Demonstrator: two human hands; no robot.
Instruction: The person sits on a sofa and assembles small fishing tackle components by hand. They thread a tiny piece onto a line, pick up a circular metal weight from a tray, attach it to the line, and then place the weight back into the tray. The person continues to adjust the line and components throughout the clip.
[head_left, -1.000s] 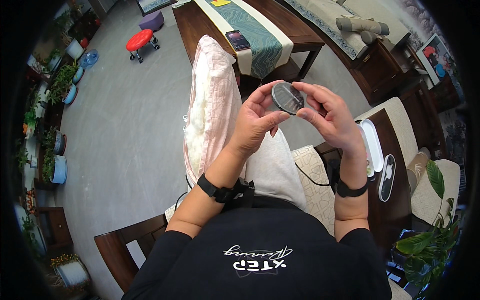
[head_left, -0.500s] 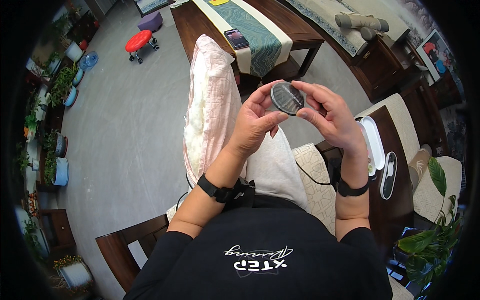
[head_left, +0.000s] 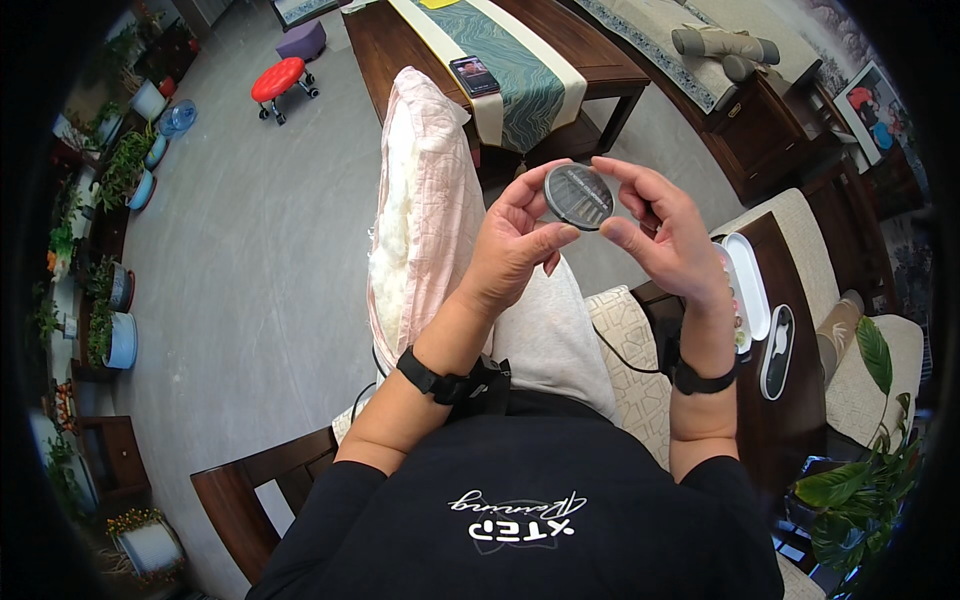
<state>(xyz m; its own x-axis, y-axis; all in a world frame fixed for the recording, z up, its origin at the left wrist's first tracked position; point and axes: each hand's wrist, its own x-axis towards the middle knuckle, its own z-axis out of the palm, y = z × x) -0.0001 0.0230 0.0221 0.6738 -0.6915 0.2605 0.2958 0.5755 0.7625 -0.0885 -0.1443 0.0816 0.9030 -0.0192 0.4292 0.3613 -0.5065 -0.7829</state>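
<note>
A flat round needle case point(head_left: 579, 197) with a dark rim and a see-through lid is held up in front of me, over my lap. Several slim light pieces show in a row under its lid. My left hand point(head_left: 508, 235) pinches its left side between thumb and fingers. At its right side, my right hand point(head_left: 658, 222) has its thumb at the lower rim and its forefinger at the upper rim. A pale pink quilted cushion point(head_left: 440, 210), its side open with white stuffing point(head_left: 400, 200) showing, lies across my left thigh.
To my right, a dark wooden table point(head_left: 800, 350) bears an opened white box point(head_left: 750, 285) with small coloured things and its oval lid-like piece point(head_left: 776, 350). Ahead stands a low table point(head_left: 600, 60) with a runner and phone point(head_left: 474, 76). A red wheeled stool point(head_left: 278, 80) stands front left.
The needle case has turned slightly, so its lid faces me more and the pieces inside show more clearly. My right fingers have shifted a little along its rim. The cushion stays put.
</note>
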